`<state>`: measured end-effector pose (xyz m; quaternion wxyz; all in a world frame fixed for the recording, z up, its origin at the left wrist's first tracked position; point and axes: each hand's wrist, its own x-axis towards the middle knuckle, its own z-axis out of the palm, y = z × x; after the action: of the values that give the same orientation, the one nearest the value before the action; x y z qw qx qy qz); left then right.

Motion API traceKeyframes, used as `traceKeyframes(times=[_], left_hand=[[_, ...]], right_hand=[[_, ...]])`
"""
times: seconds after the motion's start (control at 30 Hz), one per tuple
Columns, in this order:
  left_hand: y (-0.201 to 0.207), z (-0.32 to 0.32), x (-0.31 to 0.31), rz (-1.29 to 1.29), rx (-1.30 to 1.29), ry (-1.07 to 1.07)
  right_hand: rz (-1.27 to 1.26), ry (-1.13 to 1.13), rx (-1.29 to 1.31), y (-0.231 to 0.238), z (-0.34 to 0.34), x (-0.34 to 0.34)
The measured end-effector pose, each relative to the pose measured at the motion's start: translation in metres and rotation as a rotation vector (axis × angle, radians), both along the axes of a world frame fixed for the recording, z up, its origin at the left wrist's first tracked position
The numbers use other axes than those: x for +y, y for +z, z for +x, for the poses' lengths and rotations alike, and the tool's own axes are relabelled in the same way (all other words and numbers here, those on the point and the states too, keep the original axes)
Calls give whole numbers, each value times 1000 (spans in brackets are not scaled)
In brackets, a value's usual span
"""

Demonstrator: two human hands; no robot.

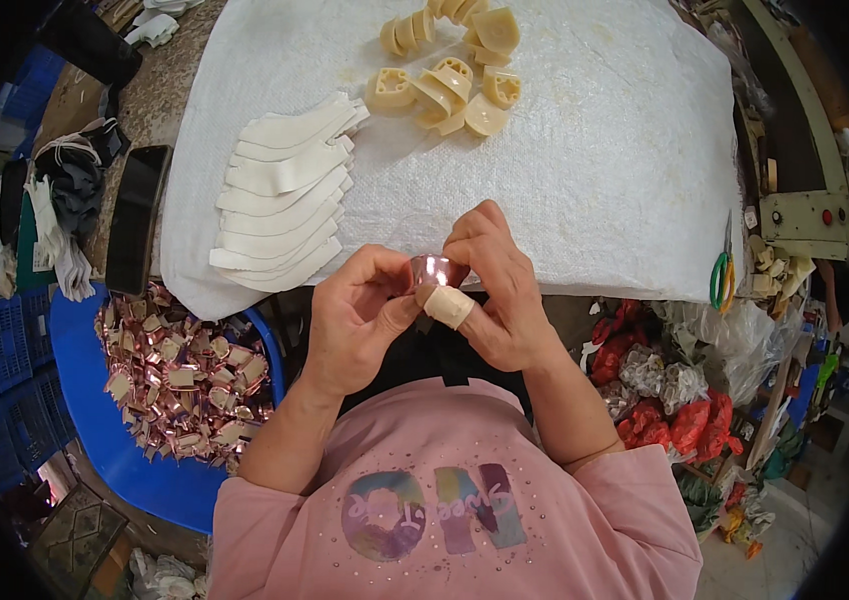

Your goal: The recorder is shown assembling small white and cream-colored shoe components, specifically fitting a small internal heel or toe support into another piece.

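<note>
Near the table's front edge, both hands hold a shiny pink metallic shoe heel [437, 268] between them. My left hand [353, 325] pinches its left side with thumb and fingers. My right hand [507, 290] grips the right side, its fingers bent over the top; beige tape [449, 307] wraps its thumb. Part of the heel is hidden by the fingers. Left of the hands lies an overlapping row of white cut strips [280, 215]. Several bare beige heels [486, 114] sit loosely grouped at the far middle of the table.
A white woven sheet [605, 180] covers the table. At left stands a blue tub [145, 480] of pink metallic heels [185, 380], below a dark phone [138, 220]. Scissors [721, 278] with green and orange handles hang at the right edge, above red and clear plastic bags [690, 425].
</note>
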<state>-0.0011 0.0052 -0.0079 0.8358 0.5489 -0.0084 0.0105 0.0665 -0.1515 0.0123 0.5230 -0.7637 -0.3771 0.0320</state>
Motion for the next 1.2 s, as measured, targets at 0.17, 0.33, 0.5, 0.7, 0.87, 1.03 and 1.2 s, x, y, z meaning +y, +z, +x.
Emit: traceKeyframes(times=[0.17, 0.33, 0.5, 0.7, 0.87, 1.03, 1.2], left_hand=[[-5, -3, 1, -235, 62, 5], [-4, -7, 12, -299, 57, 122], [-10, -34, 65, 444, 16, 641], [-26, -119, 184, 1433, 238, 1259], [-16, -151, 219, 2006, 595, 1487], [-5, -66, 155, 1409, 43, 1114], [12, -9, 93, 1153, -160, 730]], right_hand=[[126, 34, 298, -10, -1, 10], [249, 10, 536, -8, 1, 21], [-12, -71, 238, -11, 21, 39], [-199, -27, -227, -12, 39, 73], [-253, -19, -317, -10, 46, 90], [-317, -23, -584, -5, 49, 122], [-564, -20, -748, -11, 55, 134]])
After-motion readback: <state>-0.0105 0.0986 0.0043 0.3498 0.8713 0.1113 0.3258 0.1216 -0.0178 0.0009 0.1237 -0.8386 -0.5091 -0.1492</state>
